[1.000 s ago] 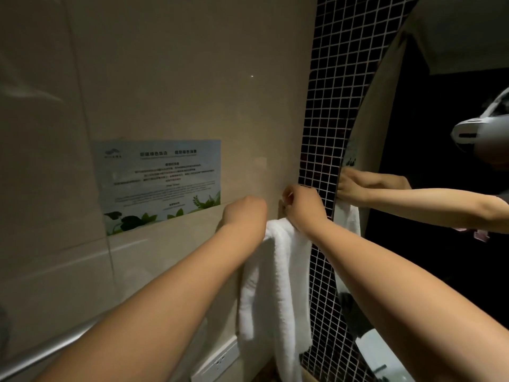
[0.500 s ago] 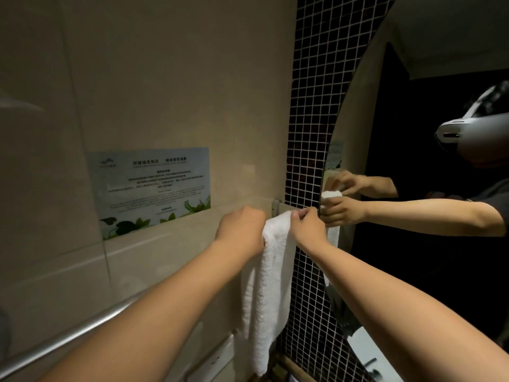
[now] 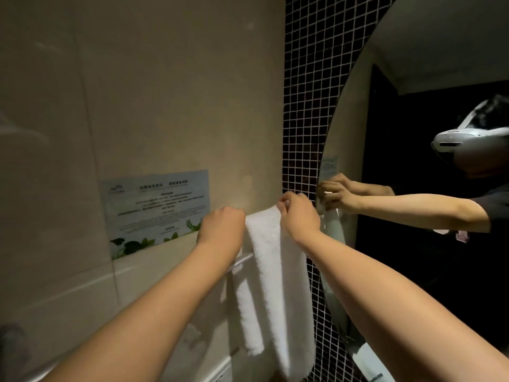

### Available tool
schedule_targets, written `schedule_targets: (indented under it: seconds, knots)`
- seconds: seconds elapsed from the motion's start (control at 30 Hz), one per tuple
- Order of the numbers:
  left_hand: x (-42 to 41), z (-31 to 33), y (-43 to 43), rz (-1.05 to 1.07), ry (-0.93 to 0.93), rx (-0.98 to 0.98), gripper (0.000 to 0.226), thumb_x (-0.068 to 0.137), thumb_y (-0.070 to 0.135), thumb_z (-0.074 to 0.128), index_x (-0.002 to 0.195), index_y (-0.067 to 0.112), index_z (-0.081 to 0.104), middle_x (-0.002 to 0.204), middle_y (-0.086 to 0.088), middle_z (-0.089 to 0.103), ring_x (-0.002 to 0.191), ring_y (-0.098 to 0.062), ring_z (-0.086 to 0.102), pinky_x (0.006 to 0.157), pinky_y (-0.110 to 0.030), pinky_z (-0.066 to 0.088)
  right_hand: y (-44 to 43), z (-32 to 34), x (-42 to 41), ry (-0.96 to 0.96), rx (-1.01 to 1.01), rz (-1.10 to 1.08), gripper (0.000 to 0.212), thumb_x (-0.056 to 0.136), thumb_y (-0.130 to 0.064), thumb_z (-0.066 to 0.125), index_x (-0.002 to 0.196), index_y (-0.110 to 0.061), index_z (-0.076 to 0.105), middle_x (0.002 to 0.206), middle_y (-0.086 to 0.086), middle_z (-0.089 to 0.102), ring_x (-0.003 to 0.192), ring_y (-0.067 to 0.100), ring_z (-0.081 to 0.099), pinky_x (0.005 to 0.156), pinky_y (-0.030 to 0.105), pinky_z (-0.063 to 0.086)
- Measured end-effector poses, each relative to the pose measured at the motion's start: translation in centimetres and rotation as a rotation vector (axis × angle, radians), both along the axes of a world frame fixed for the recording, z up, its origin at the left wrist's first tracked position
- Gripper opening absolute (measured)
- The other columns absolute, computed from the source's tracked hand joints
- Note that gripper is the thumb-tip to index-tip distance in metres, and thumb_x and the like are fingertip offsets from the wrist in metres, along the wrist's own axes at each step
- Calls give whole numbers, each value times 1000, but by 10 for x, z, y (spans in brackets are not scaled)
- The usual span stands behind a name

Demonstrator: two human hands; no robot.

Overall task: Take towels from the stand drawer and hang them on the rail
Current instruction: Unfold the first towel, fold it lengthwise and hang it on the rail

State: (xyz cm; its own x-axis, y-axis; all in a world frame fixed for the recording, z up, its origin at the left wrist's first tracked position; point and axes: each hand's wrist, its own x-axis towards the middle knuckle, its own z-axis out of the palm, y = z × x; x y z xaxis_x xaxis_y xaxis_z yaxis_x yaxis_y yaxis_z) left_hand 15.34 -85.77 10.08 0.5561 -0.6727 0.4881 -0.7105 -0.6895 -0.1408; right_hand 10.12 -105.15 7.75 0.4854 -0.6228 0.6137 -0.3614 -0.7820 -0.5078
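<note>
A white towel (image 3: 271,271) hangs doubled over the right end of a chrome rail (image 3: 239,263) on the beige tiled wall. Its front layer reaches lower than the back layer. My left hand (image 3: 221,230) grips the towel's top fold at its left edge, over the rail. My right hand (image 3: 298,215) pinches the top fold at its right edge, close to the black mosaic wall. Most of the rail is hidden behind my left forearm. The stand drawer is out of view.
A printed notice (image 3: 157,208) with green leaves is stuck on the wall left of the towel. Black mosaic tiles (image 3: 305,106) and a curved mirror (image 3: 413,161) lie to the right. The mirror reflects a person's arms and headset. A white socket plate (image 3: 220,373) sits low on the wall.
The towel top has been raised and spread wider between both hands. My right hand moved up and right along the fold. The view shifted slightly.
</note>
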Motion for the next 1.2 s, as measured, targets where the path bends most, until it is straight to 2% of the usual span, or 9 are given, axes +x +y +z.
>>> schedule_targets:
  seconds: [0.1, 0.17, 0.37, 0.6, 0.73, 0.83, 0.93, 1.07, 1.2]
  knots:
    - [11, -14, 5, -42, 158, -17, 28, 91, 9, 61, 116, 14, 71, 112, -11, 69, 100, -30, 68, 76, -35, 54, -1, -15, 5, 186, 69, 73, 29, 95, -42, 55, 114, -25, 68, 114, 12, 66, 105, 32, 63, 82, 38, 49]
    - [13, -23, 5, -131, 286, -77, 30, 91, 17, 63, 120, 19, 72, 114, -8, 71, 100, -28, 68, 84, -36, 57, -3, -27, 6, 177, 115, 45, 28, 96, -38, 51, 116, -23, 64, 116, 14, 65, 104, 34, 63, 81, 38, 49]
    - [15, -30, -8, -195, 383, -85, 18, 90, 29, 68, 96, 18, 80, 93, -5, 74, 82, -23, 68, 78, -37, 61, -4, -43, 3, 133, 333, -116, 34, 104, -28, 40, 130, -7, 48, 134, 23, 51, 115, 41, 58, 95, 46, 49]
    - [12, -35, -16, -175, 443, -147, 41, 86, 54, 69, 94, 14, 72, 88, -4, 70, 83, -23, 66, 72, -34, 55, -12, -46, -4, -24, 543, -75, 39, 100, -38, 53, 127, -9, 51, 127, 15, 62, 110, 32, 62, 79, 31, 44]
    - [10, -28, -24, -33, 406, -71, 22, 93, 34, 63, 99, 13, 68, 85, -3, 58, 79, -24, 60, 61, -30, 44, -11, -51, -10, -52, 366, 21, 26, 97, -38, 58, 114, -18, 59, 113, 4, 67, 96, 19, 60, 81, 34, 49]
    - [14, -23, -22, 0, 440, -33, 13, 91, 22, 60, 83, 13, 63, 80, -4, 56, 68, -20, 55, 52, -27, 38, -10, -49, -10, -36, 230, 52, 16, 96, -38, 60, 103, -24, 63, 101, 0, 70, 92, 20, 65, 84, 41, 56]
    - [19, -22, -17, -61, 458, -90, 24, 93, 32, 60, 84, 11, 67, 85, -6, 64, 75, -24, 63, 56, -28, 43, -10, -45, -6, -28, 166, 49, 13, 95, -37, 63, 97, -24, 67, 92, 1, 72, 87, 22, 66, 79, 40, 56]
    - [15, -26, -19, -145, 477, -98, 40, 90, 53, 64, 96, 15, 72, 90, -4, 71, 84, -25, 67, 77, -35, 58, -8, -48, -3, 1, 133, -38, 16, 97, -35, 61, 103, -22, 69, 95, 3, 73, 89, 25, 66, 77, 37, 54]
    - [2, -31, -23, -164, 283, -86, 31, 87, 49, 65, 100, 22, 73, 92, -1, 71, 85, -25, 67, 67, -30, 49, 3, -62, -4, -63, 79, -136, 16, 99, -34, 56, 105, -23, 66, 104, 2, 68, 93, 24, 61, 76, 40, 54]
